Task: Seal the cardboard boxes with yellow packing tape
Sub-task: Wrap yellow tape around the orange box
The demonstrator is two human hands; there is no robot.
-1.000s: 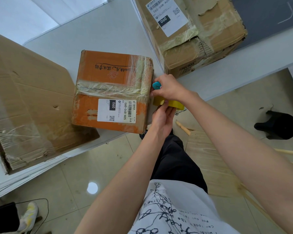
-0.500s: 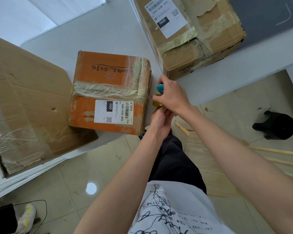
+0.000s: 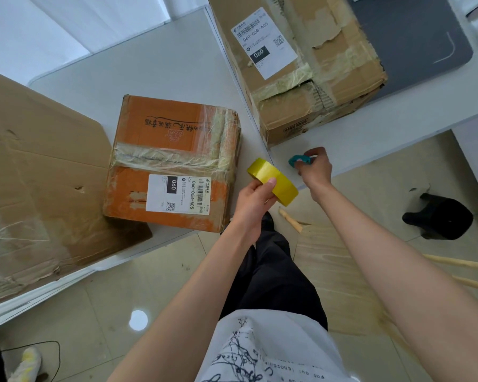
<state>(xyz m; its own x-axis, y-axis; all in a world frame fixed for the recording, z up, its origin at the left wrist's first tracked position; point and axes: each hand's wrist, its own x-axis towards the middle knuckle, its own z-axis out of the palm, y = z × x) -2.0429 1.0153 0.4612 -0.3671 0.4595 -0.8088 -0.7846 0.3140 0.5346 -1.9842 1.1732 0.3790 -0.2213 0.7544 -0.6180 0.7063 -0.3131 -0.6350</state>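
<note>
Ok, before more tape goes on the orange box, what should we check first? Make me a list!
1. Yellow tape roll in the left hand: ok, gripped.
2. Teal cutter ready: ok, the right hand holds it over the white table.
3. Loose tape end found: cannot tell.
4. Orange box within reach: ok, right beside the left hand.
5. Orange box flaps closed: ok, old tape crosses the top.
6. Tape stuck to the box now: not ok, the roll is off it.
</note>
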